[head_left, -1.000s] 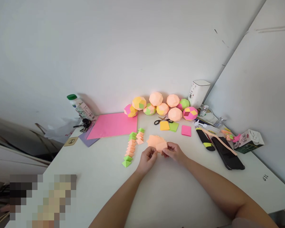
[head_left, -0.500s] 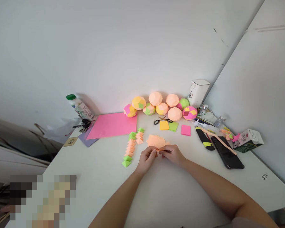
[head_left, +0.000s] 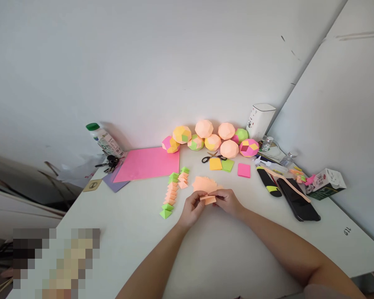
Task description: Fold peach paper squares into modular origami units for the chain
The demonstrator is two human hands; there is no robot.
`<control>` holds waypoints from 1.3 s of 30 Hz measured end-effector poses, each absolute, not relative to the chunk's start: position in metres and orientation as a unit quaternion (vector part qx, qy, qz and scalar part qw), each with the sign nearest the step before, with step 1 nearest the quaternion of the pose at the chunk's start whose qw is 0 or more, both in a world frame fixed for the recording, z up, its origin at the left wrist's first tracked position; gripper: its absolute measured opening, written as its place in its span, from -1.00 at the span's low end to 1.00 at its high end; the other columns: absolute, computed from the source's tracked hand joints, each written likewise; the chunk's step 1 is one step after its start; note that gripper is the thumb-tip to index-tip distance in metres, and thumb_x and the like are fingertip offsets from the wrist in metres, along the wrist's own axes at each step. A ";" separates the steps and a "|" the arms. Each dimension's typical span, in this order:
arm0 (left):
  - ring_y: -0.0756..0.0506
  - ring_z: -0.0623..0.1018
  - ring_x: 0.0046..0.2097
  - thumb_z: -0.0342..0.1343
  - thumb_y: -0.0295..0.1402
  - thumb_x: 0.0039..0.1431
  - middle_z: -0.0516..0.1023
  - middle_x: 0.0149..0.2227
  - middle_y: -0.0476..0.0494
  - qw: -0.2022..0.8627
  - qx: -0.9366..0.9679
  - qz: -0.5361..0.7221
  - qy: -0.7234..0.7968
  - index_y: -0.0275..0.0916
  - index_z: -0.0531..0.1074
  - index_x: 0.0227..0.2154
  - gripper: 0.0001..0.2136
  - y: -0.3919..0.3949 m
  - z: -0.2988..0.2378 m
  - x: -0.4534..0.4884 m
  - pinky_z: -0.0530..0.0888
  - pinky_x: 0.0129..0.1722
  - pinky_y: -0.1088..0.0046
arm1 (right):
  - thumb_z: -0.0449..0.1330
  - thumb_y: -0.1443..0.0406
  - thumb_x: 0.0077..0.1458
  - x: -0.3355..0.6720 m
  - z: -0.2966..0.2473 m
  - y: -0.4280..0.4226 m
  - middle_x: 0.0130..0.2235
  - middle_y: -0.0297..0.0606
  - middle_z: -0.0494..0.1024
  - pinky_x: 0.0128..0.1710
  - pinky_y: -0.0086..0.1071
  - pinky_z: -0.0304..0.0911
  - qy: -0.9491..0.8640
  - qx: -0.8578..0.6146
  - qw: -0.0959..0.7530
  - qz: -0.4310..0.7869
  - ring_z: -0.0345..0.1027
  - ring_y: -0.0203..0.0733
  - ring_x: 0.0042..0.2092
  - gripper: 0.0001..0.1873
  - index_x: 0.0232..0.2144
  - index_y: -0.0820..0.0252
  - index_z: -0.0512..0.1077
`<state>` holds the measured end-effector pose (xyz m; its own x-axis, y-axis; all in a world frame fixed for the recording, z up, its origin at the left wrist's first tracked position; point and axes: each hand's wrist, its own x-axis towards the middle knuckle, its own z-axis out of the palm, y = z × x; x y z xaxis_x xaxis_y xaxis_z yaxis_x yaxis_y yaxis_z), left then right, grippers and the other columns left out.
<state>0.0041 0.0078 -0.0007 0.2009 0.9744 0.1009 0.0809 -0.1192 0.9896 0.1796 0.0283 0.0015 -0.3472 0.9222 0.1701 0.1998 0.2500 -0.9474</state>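
Between my two hands is a small peach sheet of paper point(head_left: 208, 200), partly folded. The fingers of my left hand point(head_left: 193, 206) pinch its left edge, while my right hand point(head_left: 228, 202) grips its right side. Just beyond them lies a spread pile of peach paper squares point(head_left: 204, 183). Left of the hands, folded paper pieces point(head_left: 171, 193) in peach and green lie in two overlapping rows. Behind the pile are a yellow paper pad point(head_left: 215, 164), a green pad point(head_left: 227, 165), a pink pad point(head_left: 244, 170) and black-handled scissors point(head_left: 214, 158).
Several faceted paper balls point(head_left: 204, 129) are stacked against the wall. A pink board point(head_left: 148, 164) lies at the back left beside a bottle point(head_left: 104, 139) and keys point(head_left: 112, 161). On the right are a phone point(head_left: 299, 201), a black-and-yellow case point(head_left: 269, 182) and a carton point(head_left: 326, 184).
The peach paper between my hands has turned, so a broad strip of its face now shows below my fingertips. Both hands stay in nearly the same place.
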 end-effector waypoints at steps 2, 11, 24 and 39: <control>-0.07 0.45 -0.29 0.05 -0.27 0.07 0.48 -0.30 -0.13 0.482 0.596 0.451 0.457 -0.26 0.38 -0.25 -0.78 0.009 -0.001 0.005 0.39 -0.30 0.43 | 0.11 0.30 0.02 0.179 -0.002 0.029 -0.45 -0.24 0.52 -0.48 -0.38 0.31 -0.682 -0.414 0.402 0.451 0.38 -0.26 -0.50 -0.80 -0.39 0.21 0.53; 0.03 0.27 -0.49 -0.03 -0.13 0.15 0.28 -0.56 0.03 0.457 0.575 0.448 0.510 -0.28 0.34 -0.49 -0.70 0.012 -0.007 0.009 0.21 -0.51 0.54 | 0.18 0.39 -0.08 0.175 -0.008 0.025 -0.09 -0.16 0.36 -0.45 -0.47 0.28 -0.664 -0.373 0.456 0.461 0.31 -0.38 -0.42 -0.54 -0.09 0.11 0.20; -0.01 0.37 -0.44 -0.05 -0.08 0.15 0.39 -0.52 -0.01 0.495 0.569 0.433 0.493 -0.27 0.35 -0.47 -0.67 0.012 -0.004 0.007 0.31 -0.44 0.50 | 0.15 0.18 0.09 0.179 -0.002 0.029 -0.36 -0.19 0.42 -0.35 -0.32 0.30 -0.769 -0.323 0.418 0.361 0.32 -0.21 -0.37 -0.78 -0.39 0.16 0.53; -0.05 0.47 -0.40 0.08 -0.09 0.05 0.50 -0.48 -0.09 0.508 0.582 0.419 0.477 -0.27 0.39 -0.46 -0.71 0.009 -0.004 0.008 0.39 -0.43 0.46 | 0.24 0.15 -0.04 0.177 0.013 0.026 -0.50 -0.28 0.44 -0.50 -0.39 0.32 -0.621 -0.394 0.450 0.506 0.31 -0.28 -0.49 -0.77 -0.49 0.21 0.50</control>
